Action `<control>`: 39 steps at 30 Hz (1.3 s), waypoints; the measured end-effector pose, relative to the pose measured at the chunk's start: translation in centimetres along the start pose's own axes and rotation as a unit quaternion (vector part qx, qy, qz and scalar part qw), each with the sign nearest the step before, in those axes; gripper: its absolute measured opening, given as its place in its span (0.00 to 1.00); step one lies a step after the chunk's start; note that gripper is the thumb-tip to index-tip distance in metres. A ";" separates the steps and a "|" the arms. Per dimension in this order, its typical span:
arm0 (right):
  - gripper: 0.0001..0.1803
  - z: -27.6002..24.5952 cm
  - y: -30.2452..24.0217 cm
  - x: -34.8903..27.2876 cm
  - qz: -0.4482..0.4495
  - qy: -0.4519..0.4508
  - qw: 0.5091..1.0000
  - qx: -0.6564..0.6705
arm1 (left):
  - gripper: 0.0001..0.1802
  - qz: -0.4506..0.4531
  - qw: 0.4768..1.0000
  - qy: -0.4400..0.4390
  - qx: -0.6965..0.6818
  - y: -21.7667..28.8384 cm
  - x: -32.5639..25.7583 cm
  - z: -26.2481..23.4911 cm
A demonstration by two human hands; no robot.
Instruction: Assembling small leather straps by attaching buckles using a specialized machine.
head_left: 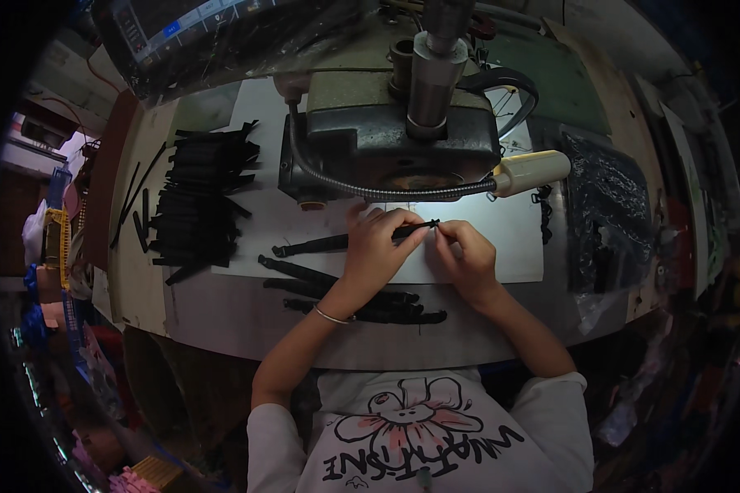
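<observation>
Right under the machine's lamp, a black strap (345, 241) lies across the white work plate (501, 246), its right end pinched between the fingertips of both hands. The left hand (378, 246) closes on the strap from above, and the right hand (466, 255) grips the tip just beside it, thumb and forefinger together on it. Near the left wrist, more loose straps (304, 275) lie on the table (222, 312). Farther left sits a big pile of black straps (197, 205). Behind the hands stands the heavy grey machine (386, 140), with a bendy lamp (530, 171) reaching over the plate.
</observation>
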State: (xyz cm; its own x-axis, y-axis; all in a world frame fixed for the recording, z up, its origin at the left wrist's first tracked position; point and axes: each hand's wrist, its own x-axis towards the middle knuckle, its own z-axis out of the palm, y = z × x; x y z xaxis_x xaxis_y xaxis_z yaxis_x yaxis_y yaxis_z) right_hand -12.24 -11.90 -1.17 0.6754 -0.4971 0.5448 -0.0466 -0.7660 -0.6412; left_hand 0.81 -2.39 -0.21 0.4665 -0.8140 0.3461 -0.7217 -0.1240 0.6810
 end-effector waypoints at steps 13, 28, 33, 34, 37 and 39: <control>0.06 -0.7 0.4 0.2 0.219 -0.114 0.902 0.354 | 0.19 -0.065 0.945 -0.143 -0.288 -1.0 0.5 -1.0; 0.06 -2.2 0.4 1.3 0.161 -0.198 0.940 0.227 | 0.10 0.053 0.988 -0.123 -0.074 -1.2 0.2 -2.3; 0.06 -1.7 0.9 0.8 0.156 -0.189 0.936 0.252 | 0.12 -0.058 0.952 -0.166 -0.251 -1.7 0.2 -1.7; 0.06 -1.5 1.0 0.7 0.143 -0.180 0.936 0.267 | 0.13 -0.095 0.928 -0.174 -0.314 -1.4 0.3 -1.6; 0.05 -1.1 1.0 0.5 0.157 -0.186 0.929 0.277 | 0.12 -0.101 0.929 -0.169 -0.314 -1.4 0.2 -1.7; 0.06 -1.2 0.9 0.6 0.177 -0.187 0.922 0.288 | 0.12 -0.087 0.943 -0.179 -0.268 -1.9 0.2 -1.8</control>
State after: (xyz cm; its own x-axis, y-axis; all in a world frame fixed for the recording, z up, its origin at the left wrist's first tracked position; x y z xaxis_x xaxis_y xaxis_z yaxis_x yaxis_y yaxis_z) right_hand -12.82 -13.34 -0.75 0.9043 -0.4172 0.0909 0.0135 -0.1847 -0.9827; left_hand 3.22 -1.31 -0.28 0.2816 -0.9592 0.0247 -0.2428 -0.0464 0.9690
